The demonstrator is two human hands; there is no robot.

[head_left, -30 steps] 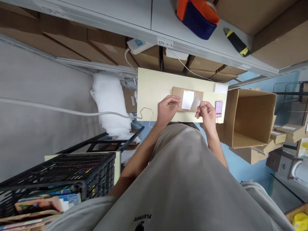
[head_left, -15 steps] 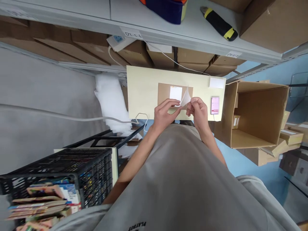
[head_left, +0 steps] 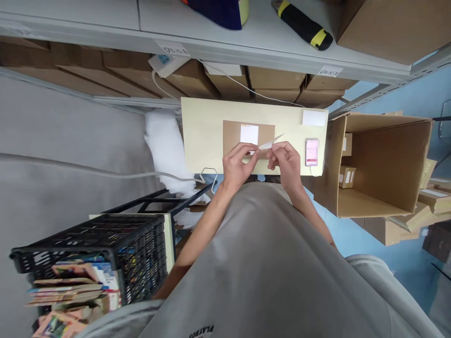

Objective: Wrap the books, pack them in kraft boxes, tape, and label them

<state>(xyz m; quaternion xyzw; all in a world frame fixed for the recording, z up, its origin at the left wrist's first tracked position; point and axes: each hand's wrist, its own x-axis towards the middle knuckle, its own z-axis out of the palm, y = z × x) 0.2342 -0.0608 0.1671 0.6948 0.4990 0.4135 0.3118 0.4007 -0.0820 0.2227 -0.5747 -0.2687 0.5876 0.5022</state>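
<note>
Pinching a pale sheet (head_left: 267, 146) in closed fingers, left hand (head_left: 234, 166) and right hand (head_left: 289, 164) hold it over the brown package (head_left: 231, 135) on the worktop (head_left: 204, 126); one white label (head_left: 249, 133) lies flat, the sheet not yet.

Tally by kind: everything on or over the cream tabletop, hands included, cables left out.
Hands: 2 (left hand, right hand)
Brown package: 1
White label on the package: 1
Thin white sheet between the hands: 1
Phone: 1
White rectangular item beyond the phone: 1
Total: 7
</note>
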